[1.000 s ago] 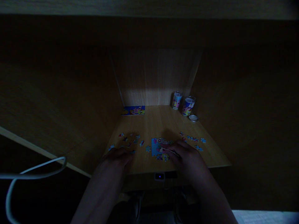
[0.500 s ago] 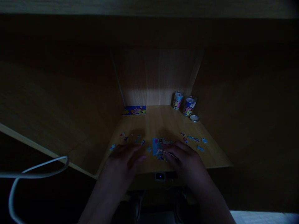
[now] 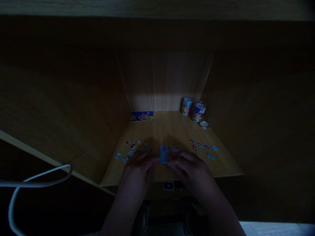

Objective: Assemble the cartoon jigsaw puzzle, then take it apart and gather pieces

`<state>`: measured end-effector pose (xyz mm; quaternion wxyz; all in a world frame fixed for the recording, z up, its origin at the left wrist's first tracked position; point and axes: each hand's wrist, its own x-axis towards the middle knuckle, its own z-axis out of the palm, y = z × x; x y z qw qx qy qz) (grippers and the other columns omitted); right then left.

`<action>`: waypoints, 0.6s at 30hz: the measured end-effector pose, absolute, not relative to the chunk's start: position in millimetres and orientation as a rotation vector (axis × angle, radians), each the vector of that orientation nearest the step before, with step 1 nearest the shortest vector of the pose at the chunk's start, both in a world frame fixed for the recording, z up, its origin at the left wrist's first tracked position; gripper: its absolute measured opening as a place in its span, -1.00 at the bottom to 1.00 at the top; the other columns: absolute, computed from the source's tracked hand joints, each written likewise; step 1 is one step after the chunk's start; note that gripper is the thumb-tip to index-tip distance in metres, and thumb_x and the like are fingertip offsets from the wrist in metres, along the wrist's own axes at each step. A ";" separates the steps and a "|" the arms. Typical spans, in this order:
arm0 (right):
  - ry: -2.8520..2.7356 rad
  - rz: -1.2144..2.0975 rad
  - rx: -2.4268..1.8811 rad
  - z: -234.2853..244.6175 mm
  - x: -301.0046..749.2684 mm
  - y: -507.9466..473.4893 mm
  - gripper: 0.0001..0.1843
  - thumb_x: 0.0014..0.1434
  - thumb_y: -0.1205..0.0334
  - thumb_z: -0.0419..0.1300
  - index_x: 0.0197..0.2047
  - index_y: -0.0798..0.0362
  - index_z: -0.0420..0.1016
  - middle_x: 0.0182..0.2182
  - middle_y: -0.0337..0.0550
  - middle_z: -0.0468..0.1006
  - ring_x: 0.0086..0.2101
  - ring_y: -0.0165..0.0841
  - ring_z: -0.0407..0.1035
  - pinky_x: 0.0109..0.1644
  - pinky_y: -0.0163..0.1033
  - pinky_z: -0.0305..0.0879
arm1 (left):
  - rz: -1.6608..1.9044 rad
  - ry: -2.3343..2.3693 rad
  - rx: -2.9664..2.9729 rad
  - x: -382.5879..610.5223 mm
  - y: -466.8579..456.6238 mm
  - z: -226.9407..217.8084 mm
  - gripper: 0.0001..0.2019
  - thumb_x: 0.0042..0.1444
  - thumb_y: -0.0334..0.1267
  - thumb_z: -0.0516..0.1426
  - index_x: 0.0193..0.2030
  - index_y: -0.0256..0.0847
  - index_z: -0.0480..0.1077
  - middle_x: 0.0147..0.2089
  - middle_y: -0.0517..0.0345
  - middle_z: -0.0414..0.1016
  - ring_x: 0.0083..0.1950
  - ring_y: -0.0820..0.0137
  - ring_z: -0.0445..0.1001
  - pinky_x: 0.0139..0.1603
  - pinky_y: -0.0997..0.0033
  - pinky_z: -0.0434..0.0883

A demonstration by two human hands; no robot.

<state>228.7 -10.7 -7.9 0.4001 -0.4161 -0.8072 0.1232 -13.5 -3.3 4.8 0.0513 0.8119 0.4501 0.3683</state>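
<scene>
A shelf inside a dim wooden compartment carries two printed cans near its far right corner. The left hand and right hand are at its near edge, a partly joined puzzle between them; the right fingers pinch a thin flat piece, the left a smaller piece beside the puzzle's left edge.

White cable — small lit device
</scene>
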 end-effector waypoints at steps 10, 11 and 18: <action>-2.013 0.311 -1.054 -6.2 234.4 -9.5 -0.81 0.51 0.34 0.30 -0.02 -0.12 0.74 -0.01 -0.12 0.74 -0.06 -0.25 0.68 0.04 -0.08 0.69 | 0.710 1.769 2.729 -35.1 -2.7 3.1 -0.56 0.24 -0.59 0.17 0.11 -0.11 0.69 0.14 -0.06 0.70 0.09 -0.01 0.63 0.09 -0.08 0.64; -2.018 0.307 -1.054 -6.0 233.9 -9.5 -0.80 0.51 0.35 0.30 -0.02 -0.13 0.74 -0.02 -0.12 0.74 -0.06 -0.25 0.68 0.03 -0.09 0.70 | 0.751 1.773 2.730 -34.0 -3.6 3.7 -0.61 0.28 -0.55 0.18 0.11 -0.12 0.68 0.15 -0.08 0.69 0.09 0.00 0.63 0.11 -0.08 0.64; -2.026 0.307 -0.990 -8.9 227.7 -11.1 -0.80 0.47 0.36 0.36 0.01 -0.16 0.74 0.01 -0.12 0.74 -0.02 -0.23 0.68 0.06 -0.12 0.71 | 1.134 1.210 2.594 -10.7 -10.7 18.6 -0.82 0.53 -0.33 0.22 0.16 -0.05 0.60 0.06 0.09 0.71 0.05 0.20 0.64 0.07 0.13 0.60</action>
